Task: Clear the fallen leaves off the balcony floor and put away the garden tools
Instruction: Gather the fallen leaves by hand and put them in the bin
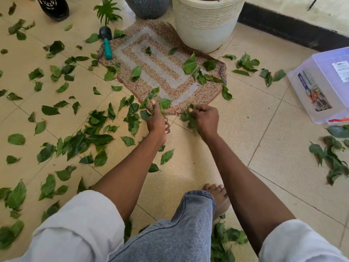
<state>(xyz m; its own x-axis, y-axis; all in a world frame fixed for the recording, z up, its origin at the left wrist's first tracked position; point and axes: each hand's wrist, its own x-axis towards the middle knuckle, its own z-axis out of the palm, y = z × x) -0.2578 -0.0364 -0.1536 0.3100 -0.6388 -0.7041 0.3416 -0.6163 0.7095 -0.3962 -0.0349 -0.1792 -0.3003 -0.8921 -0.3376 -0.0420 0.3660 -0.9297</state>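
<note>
Green leaves [98,127] lie scattered over the tan tiled balcony floor [264,148], thickest to the left of the hands, with a further clump [332,159] at the right edge and a few on the woven doormat [162,72]. Both arms reach forward and down from rolled white sleeves to the near edge of the mat. The left hand [157,122] has its fingers curled around a small bunch of leaves, with the forefinger stretched forward onto a broad leaf [164,103] at the mat's rim. The right hand [204,118] is closed in a loose fist over a wad of leaves [189,118] that sticks out toward the left hand; the two hands are near each other but apart.

A hand trowel [106,42] with a black blade and teal handle lies on the mat's far left corner, its blade just off the edge. Behind the mat stands a large cream ribbed pot [205,25], which overlaps the mat's far edge, and beside it a dark grey pot [147,6]. A small green plant [107,10] rises just behind the trowel. A clear plastic storage box [324,82] sits at the right, well apart from the hands; its contents are too blurred to name. A bare foot [219,199] and a denim-clad knee [185,224] sit below the arms.
</note>
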